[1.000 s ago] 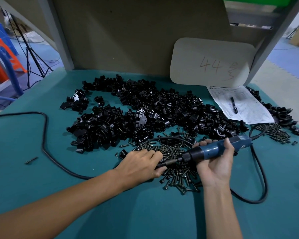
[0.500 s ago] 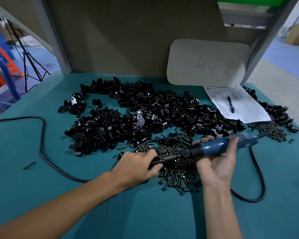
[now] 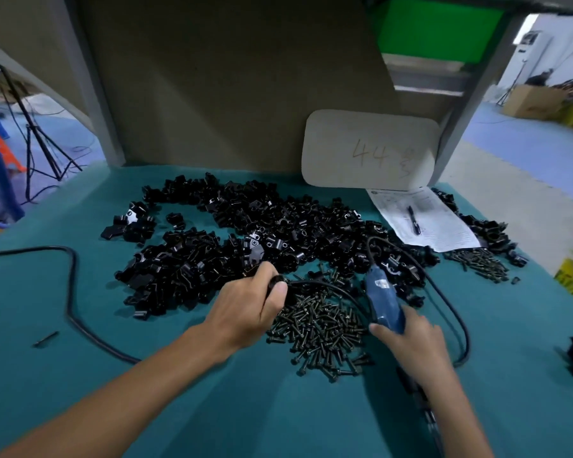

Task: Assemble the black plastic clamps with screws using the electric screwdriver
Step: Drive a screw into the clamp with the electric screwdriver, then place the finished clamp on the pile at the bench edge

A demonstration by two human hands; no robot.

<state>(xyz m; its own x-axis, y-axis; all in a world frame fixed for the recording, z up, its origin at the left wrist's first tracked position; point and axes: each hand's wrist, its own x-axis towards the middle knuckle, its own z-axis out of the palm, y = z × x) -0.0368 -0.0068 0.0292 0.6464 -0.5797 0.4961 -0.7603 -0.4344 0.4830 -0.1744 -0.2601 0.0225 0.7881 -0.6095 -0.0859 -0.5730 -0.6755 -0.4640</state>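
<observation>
Your left hand (image 3: 245, 312) pinches a black clamp (image 3: 276, 281); your right hand (image 3: 411, 338) grips the electric screwdriver (image 3: 385, 302); loose screws (image 3: 321, 328) lie between them.

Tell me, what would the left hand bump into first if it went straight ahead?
The left hand would probably meet the black cable first, then the pile of black clamps; depth is unclear.

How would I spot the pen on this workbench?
Find the cream rounded board marked 44 at the back of the teal table. In front lies a white printed paper sheet; the slim black pen rests on it, alone on white, unlike the black plastic clamps.
</observation>
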